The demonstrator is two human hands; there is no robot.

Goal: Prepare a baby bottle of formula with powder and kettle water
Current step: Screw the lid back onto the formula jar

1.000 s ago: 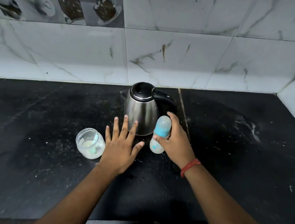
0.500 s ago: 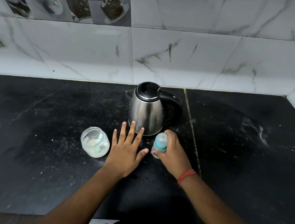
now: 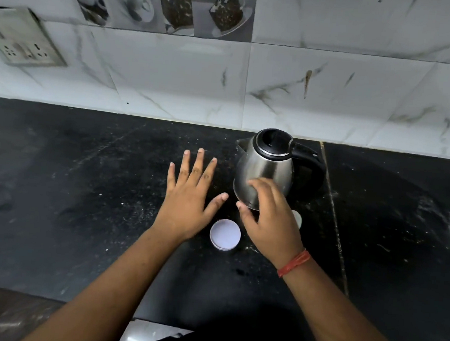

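Your left hand lies flat with its fingers spread over the black worktop, holding nothing. Your right hand hovers with loosely curled fingers, empty, in front of the steel kettle, which stands upright near the tiled wall. A white round lid lies on the worktop between your wrists. A pale object peeks out behind your right hand; what it is cannot be told.

Right hand is covering most of some pale thing by the kettle, can't tell what it is. It's also hiding the kettle's lower front. Wall socket is looking blurry, and both forearms are getting cut off at the bottom edge.
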